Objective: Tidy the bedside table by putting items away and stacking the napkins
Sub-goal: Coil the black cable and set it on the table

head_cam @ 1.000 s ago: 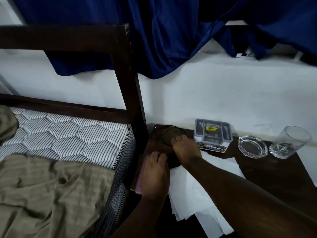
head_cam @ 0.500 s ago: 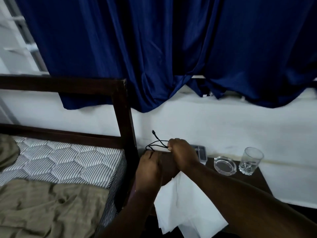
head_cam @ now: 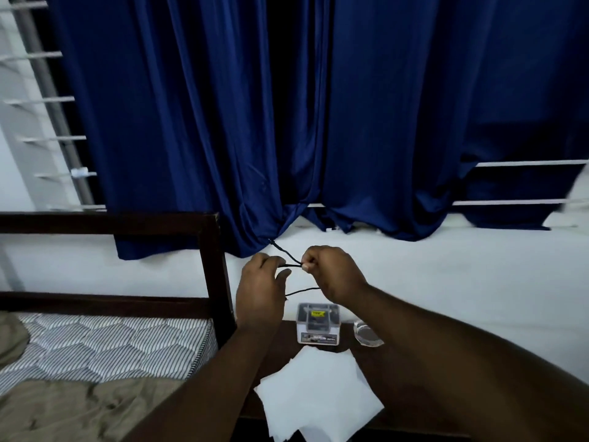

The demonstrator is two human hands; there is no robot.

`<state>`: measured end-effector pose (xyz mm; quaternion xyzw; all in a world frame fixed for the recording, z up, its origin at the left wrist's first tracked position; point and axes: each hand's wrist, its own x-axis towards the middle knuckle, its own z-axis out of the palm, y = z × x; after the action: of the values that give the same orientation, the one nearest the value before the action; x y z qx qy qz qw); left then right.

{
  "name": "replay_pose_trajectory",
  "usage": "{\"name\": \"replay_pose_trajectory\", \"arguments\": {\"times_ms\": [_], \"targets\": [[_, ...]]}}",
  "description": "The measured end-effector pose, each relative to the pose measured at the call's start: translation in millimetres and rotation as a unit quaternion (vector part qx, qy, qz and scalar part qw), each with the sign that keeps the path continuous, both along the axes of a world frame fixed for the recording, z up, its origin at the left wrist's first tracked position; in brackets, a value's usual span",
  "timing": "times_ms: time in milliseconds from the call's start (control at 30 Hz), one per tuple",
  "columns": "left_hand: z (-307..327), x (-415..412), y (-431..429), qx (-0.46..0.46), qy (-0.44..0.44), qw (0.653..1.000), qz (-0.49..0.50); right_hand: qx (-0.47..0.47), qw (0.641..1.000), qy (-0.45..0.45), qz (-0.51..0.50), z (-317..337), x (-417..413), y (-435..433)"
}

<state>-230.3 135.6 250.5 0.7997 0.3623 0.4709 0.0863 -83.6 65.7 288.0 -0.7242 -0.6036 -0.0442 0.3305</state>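
Observation:
Both my hands are raised above the dark wooden bedside table point(head_cam: 280, 349), holding a thin black cable point(head_cam: 288, 257) between them. My right hand point(head_cam: 331, 271) pinches the cable, with one end sticking up to the left and a strand hanging below. My left hand point(head_cam: 261, 288) grips the cable's other part with curled fingers. Below my arms, a loose pile of white napkins point(head_cam: 318, 390) lies spread on the table and overhangs its front edge.
A small clear plastic box point(head_cam: 318, 323) with a yellow label stands at the back of the table, a glass ashtray point(head_cam: 366, 335) beside it. The dark bed frame post point(head_cam: 215, 275) and striped mattress point(head_cam: 102, 346) lie left. Blue curtains point(head_cam: 287, 122) hang behind.
Both hands rose from the table with the black cable and moved apart, stretching it between them. The view tilted up, so the drinking glass left sight.

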Motion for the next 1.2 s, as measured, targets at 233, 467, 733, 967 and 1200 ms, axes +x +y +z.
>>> {"name": "replay_pose_trajectory", "arguments": {"times_ms": [233,467,733,967,1200], "targets": [[45,3,-53,0.059,0.022,0.998,-0.022,0.030,0.999,0.037,0.004,46,-8,-58],[62,4,-80,0.005,-0.010,0.994,-0.111,0.014,0.970,0.238,0.055,70,-1,-102],[69,12,-99,-0.077,0.022,0.974,-0.213,0.010,0.953,0.293,0.083,80,5,-131],[74,14,-104,-0.069,0.056,0.970,-0.228,-0.031,0.953,0.291,0.080,82,9,-145],[72,13,-102,-0.083,0.044,0.967,-0.237,-0.092,0.962,0.247,0.077,84,14,-152]]}}
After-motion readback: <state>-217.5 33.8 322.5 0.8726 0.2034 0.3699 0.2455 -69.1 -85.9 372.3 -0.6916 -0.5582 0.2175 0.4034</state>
